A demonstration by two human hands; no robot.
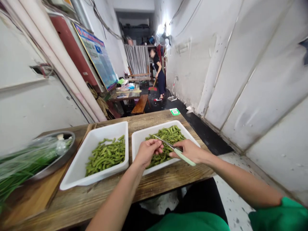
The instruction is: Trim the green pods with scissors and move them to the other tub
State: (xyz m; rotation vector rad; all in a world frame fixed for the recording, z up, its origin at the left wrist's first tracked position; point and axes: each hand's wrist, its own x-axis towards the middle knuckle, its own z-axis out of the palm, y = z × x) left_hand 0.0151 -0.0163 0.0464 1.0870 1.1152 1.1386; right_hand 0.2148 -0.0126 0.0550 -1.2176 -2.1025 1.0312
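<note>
- Scissors (180, 154) were above the right tray (137, 142) of green pods (172, 133), on the tabletop (156, 186)
- Long axis ran aslant: blade tips pointed forward and left, just beside the left hand (151, 152); pale green handles trailed back and right
- Right hand (189, 150) was closed round the handles
- Left hand's fingers were curled near the thumb; could not tell whether a pod was pinched there
</note>
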